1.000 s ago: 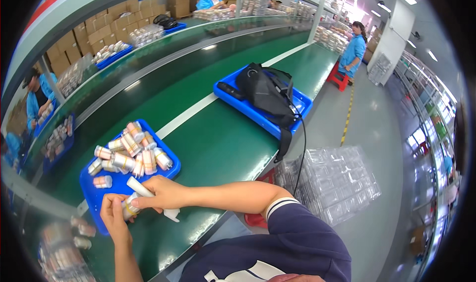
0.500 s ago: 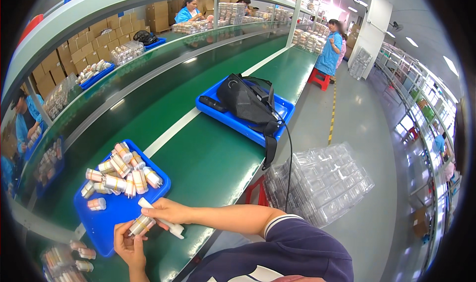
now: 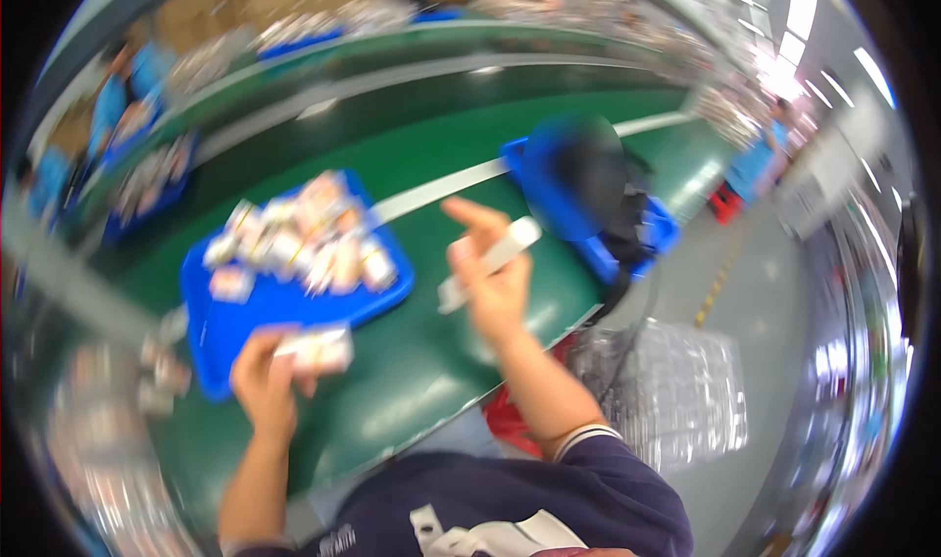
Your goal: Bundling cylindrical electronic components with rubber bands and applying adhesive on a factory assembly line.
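Observation:
My left hand (image 3: 263,386) holds a small whitish-and-orange banded bundle (image 3: 321,349) between thumb and fingers, just off the near edge of a blue tray (image 3: 218,334). Farther right, my right hand (image 3: 498,292) is raised over the green surface with a slim white stick-like piece (image 3: 512,243) gripped across it and the index finger stretched out. Motion blur hides what exactly the white piece is. Several similar bundles (image 3: 294,239) lie heaped in the far part of the tray.
A green work surface (image 3: 431,346) with a white stripe runs away to the right. On it sits a second blue tray (image 3: 667,229) with a black bag (image 3: 578,180). Clear plastic trays (image 3: 676,390) are stacked beside the table. People in blue work beyond.
My hands have moved apart: the right one has gone up and rightward with the white piece, while the left keeps the bundle. The whole view has swung and blurred.

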Tool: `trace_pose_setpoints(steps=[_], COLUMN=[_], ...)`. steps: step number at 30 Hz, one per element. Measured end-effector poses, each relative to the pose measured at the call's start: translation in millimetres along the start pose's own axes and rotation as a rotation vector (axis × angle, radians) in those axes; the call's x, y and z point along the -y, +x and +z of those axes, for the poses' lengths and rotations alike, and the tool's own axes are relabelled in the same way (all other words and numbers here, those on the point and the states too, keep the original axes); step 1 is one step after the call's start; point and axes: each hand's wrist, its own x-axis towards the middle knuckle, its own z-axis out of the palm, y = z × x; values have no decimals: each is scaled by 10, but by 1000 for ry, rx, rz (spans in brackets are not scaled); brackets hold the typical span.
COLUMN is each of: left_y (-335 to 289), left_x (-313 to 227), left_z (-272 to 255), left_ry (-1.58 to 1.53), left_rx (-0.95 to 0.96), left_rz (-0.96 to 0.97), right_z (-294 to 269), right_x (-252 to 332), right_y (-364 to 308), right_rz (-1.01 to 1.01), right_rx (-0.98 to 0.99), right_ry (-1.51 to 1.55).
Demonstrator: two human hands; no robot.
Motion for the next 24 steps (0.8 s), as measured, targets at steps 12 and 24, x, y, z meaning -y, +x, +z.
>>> trace_pose_setpoints(steps=[12,24], left_y=[211,422], left_x=[-313,-284], left_z=[100,351], left_ry=[-115,159], left_rx=[101,149], left_rz=[-114,64], right_z=[393,408], right_x=[-85,0], right_y=[-351,-303], right_rz=[327,499], right_rx=[441,556], right_ry=[371,149])
